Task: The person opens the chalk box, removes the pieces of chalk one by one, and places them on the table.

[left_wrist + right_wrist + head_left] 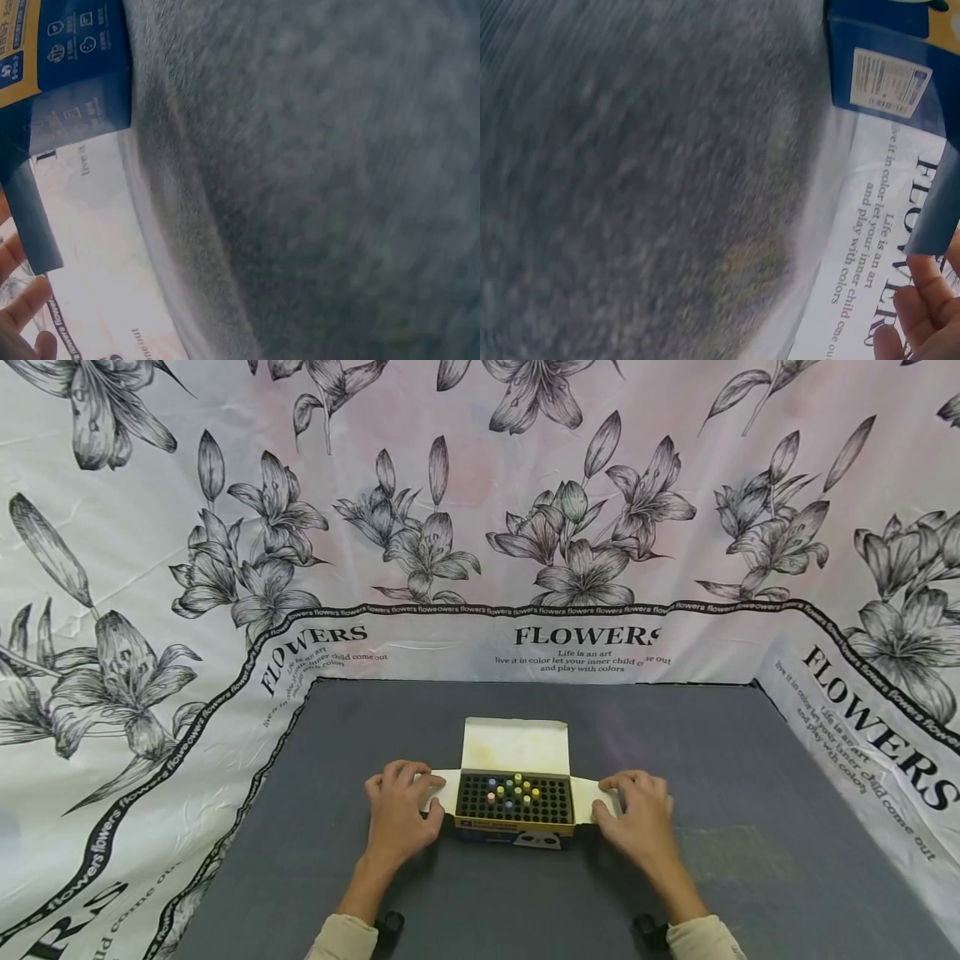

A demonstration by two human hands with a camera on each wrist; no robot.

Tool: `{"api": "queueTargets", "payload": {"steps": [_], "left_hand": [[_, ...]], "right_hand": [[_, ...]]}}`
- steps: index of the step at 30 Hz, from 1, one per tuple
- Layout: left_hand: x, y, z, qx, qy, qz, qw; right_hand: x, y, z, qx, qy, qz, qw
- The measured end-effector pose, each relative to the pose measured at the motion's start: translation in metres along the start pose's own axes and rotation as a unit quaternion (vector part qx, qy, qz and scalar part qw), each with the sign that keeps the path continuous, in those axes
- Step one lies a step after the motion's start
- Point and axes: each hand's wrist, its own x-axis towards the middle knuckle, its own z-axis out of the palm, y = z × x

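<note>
A blue and yellow cardboard box [514, 835] with a panda print lies on the grey surface with its lid [516, 745] raised. Inside is a black insert [555, 812] full of round holes. Several small coloured round ends, yellow, blue, green and pink, show in some holes; their kind cannot be told. My left hand [399, 814] touches the left side flap [448, 789], fingers loosely bent over its outer end. My right hand [641, 814] rests likewise at the right side flap [582, 800]. Both wrist views show fingertips at the flap ends; the thumbs' contact is unclear there.
Grey cloth [375, 727] covers the table under the box. A white curtain [427, 647] printed with flowers and lettering borders it at the back and sides. Dark straps [390, 922] lie by the wrists. A white barcode label [891, 82] is on the box's side.
</note>
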Motion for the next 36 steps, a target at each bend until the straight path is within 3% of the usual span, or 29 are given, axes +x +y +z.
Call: {"api": "queueTargets", "payload": {"steps": [5, 12, 16, 21, 31, 36], "left_hand": [[-0.003, 0.004, 0.001, 0.014, -0.015, -0.025, 0.9995], [-0.005, 0.011, 0.003, 0.017, -0.037, -0.061, 0.9973], [-0.006, 0.016, 0.003, -0.015, -0.072, -0.093, 0.9929], [-0.006, 0.02, 0.002, -0.071, -0.11, -0.136, 0.9821], [-0.005, 0.024, -0.001, -0.129, -0.131, -0.164, 0.9692], [-0.005, 0.025, 0.0, -0.152, -0.139, -0.169, 0.964]], "right_hand": [[-0.001, -0.004, 0.003, -0.01, -0.036, 0.014, 0.9992], [-0.005, -0.007, 0.004, 0.031, -0.093, 0.041, 0.9944], [-0.006, -0.009, 0.008, 0.058, -0.103, 0.06, 0.9911], [-0.009, -0.012, 0.01, 0.08, -0.109, 0.081, 0.9875], [-0.015, -0.019, 0.012, 0.097, -0.13, 0.116, 0.9799], [-0.017, -0.021, 0.014, 0.1, -0.137, 0.108, 0.9797]]}}
